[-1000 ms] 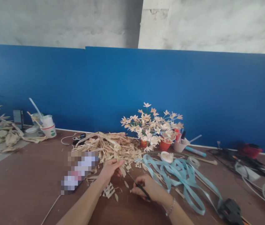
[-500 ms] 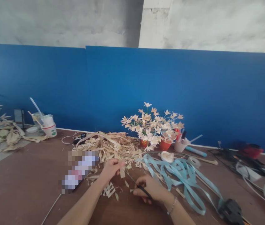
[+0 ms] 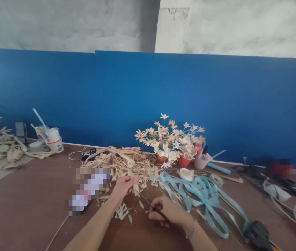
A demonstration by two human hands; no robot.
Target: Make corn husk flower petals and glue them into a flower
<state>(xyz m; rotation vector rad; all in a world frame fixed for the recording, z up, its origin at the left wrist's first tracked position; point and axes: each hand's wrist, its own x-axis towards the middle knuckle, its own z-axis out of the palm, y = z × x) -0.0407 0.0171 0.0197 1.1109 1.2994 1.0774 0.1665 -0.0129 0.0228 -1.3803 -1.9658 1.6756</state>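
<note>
Between the thumb and fingers of my left hand (image 3: 123, 188) is a pale piece of dried husk (image 3: 137, 189), its lower end pointing down. My right hand (image 3: 165, 211) is closed round the dark handles of a pair of scissors (image 3: 161, 213). The thin blades point up and left, with their tips close to the husk piece; whether they touch it I cannot tell. Small husk cuttings (image 3: 122, 211) lie on the brown table below my left hand. Behind it spreads a large heap of dried husks (image 3: 121, 162).
Husk flowers (image 3: 166, 139) stand in red cups (image 3: 185, 161) behind my hands. Blue ribbon (image 3: 205, 198) is looped at the right, near a black plug-like object (image 3: 258, 235). A blurred-out device (image 3: 90, 190) lies left. Cables (image 3: 281, 205) run far right; a white cup (image 3: 55, 144) stands back left.
The husk piece in my left hand has turned slightly and its lower end sits a little higher. My left hand has shifted slightly left; the right hand has hardly moved.
</note>
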